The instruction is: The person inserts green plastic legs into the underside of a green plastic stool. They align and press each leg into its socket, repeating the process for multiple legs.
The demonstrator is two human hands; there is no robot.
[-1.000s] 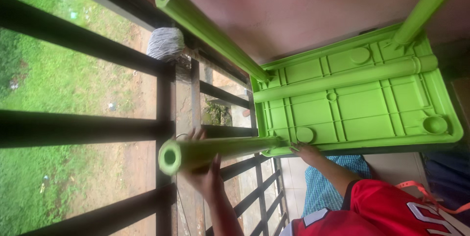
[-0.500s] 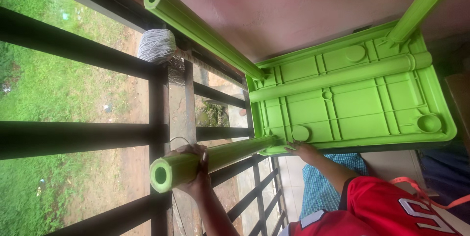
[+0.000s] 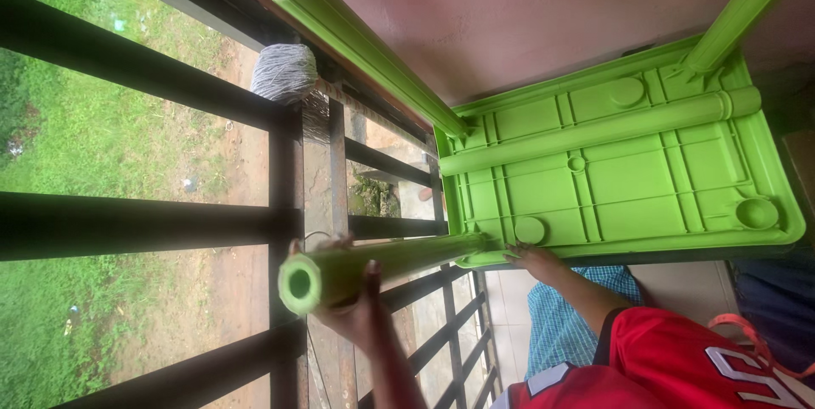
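Three green legs show in the head view, its frame turned sideways. Two rise from the far corners of an upturned green plastic table (image 3: 611, 180). The third, the held leg (image 3: 407, 258), runs from the table's near corner out toward the camera.

Step in hand, as judged: the held leg is being fitted to the near corner. Its inner end meets the ribbed underside just beside a round boss (image 3: 531, 229); whether it is fully seated cannot be told.

- Left hand (image 3: 352, 311): clenched around the held leg near its open, hollow end, thumb over the top.
- Right hand (image 3: 528, 254): fingers rest at the joint where leg and table meet; whether it grips or only steadies cannot be told.

The next move would call for keeping the leg in line with its seat and pressing along its length, the right hand holding the table against the push.

The table stands on edge by a dark barred railing (image 3: 153, 226), underside toward the camera. It is bright green, ribbed in panels, with a tube (image 3: 594, 131) lying across it and an empty round socket (image 3: 754, 212) at one corner. A grey bundle of string (image 3: 284, 72) sits on the railing.
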